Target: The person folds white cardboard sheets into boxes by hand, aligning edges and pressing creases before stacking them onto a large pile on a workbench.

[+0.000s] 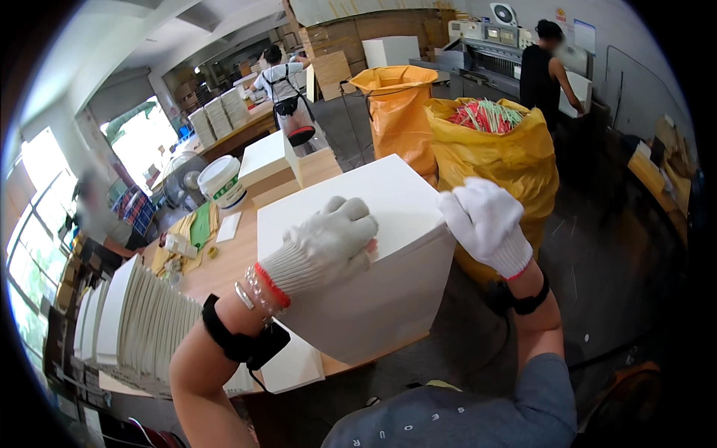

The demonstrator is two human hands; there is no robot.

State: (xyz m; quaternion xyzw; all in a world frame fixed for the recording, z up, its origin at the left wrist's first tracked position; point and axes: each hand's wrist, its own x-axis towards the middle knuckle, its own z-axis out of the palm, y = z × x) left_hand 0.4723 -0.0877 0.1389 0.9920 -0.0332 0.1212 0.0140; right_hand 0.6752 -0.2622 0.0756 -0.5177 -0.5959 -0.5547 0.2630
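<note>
A tall block of stacked white sheets [373, 299] stands on the wooden table in front of me. My left hand [336, 235], in a white knit glove, lies over its near top edge with curled fingers. A small pinkish patch shows beside those fingertips; I cannot tell what it is. At the block's right top corner is my right hand [484, 220], gloved too, its fingers drawn together against the edge. Whatever either hand may hold is hidden by the gloves.
Fanned stacks of white boards [149, 328] stand left on the table [205, 275]. Beyond are a white bucket [221, 181], a white-topped box [267, 160] and a fan [181, 179]. A yellow sack [497, 164] of coloured strips and an orange sack [399, 112] stand right. Three other people work farther off.
</note>
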